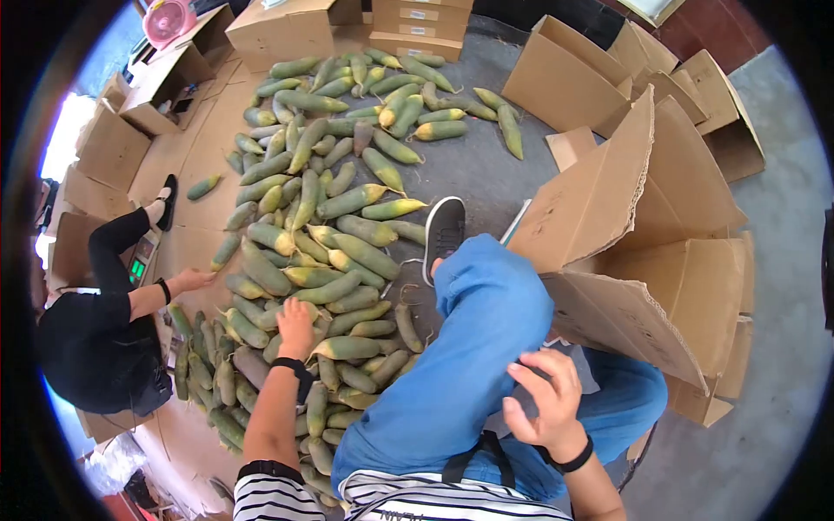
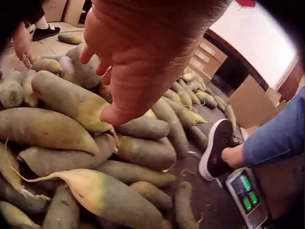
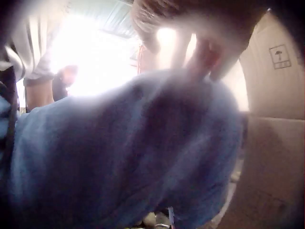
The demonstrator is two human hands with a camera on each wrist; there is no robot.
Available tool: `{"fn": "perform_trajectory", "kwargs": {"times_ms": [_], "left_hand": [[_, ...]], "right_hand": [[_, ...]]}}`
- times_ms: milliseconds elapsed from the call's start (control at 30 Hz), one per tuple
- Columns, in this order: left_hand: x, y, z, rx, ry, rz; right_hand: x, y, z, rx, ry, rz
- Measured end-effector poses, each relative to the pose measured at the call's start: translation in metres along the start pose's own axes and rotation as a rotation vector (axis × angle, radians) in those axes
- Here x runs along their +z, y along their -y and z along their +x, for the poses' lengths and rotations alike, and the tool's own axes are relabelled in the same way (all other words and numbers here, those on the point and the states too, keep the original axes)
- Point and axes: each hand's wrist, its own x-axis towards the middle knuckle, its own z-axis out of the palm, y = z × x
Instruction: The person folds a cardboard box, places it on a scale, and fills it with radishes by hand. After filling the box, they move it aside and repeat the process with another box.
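Observation:
A big heap of green radishes [image 1: 347, 226] with pale yellowish ends covers the floor. Over its near part my left hand [image 1: 295, 328] reaches down with loosely spread fingers. In the left wrist view, the thumb of that left hand [image 2: 143, 62] overlaps the yellow end of one thick green radish [image 2: 71, 98]; the other fingertips are partly hidden behind the palm. My right hand [image 1: 547, 404] hovers by the blue-jeaned knee [image 1: 495, 286], its fingers loosely bent and nothing in them. The right wrist view has this right hand [image 3: 195, 38] just above the denim.
A tall open cardboard box [image 1: 608, 200] stands right of my leg, with more boxes [image 1: 573, 74] behind it. A scale [image 2: 248, 195] with green digits sits by my shoe [image 2: 219, 148]. At the left another person [image 1: 104, 339] in black reaches toward the heap.

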Motion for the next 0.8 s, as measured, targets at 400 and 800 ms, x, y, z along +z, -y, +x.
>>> {"fn": "perform_trajectory", "kwargs": {"times_ms": [400, 800], "left_hand": [[-0.013, 0.005, 0.035, 0.038, 0.284, 0.143], [-0.070, -0.025, -0.022, 0.150, -0.093, -0.126]], "right_hand": [[0.052, 0.010, 0.052, -0.067, 0.038, -0.151], [0.043, 0.002, 0.035, -0.072, -0.072, -0.038]]}}
